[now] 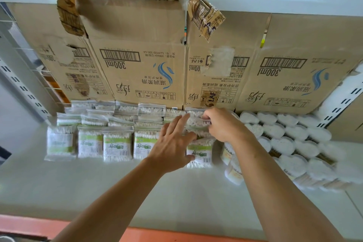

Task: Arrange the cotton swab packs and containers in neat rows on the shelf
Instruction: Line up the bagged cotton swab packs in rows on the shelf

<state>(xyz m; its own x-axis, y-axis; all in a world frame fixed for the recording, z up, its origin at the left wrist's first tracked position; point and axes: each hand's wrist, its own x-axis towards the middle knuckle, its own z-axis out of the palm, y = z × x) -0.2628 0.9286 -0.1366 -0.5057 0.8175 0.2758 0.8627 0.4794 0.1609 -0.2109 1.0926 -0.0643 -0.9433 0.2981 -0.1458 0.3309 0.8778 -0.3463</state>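
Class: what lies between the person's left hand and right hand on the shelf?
In the head view, cotton swab packs lie there: the right hand pinches one, the left hand touches them with straight fingers.

Glossy clear plastic swab packs [117, 143]; matt, torn cardboard backing [137, 45].

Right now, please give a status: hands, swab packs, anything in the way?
Hands: left hand flat on front packs; right hand pinches rear pack. Packs in rows. In the way: containers crowd beside right forearm.
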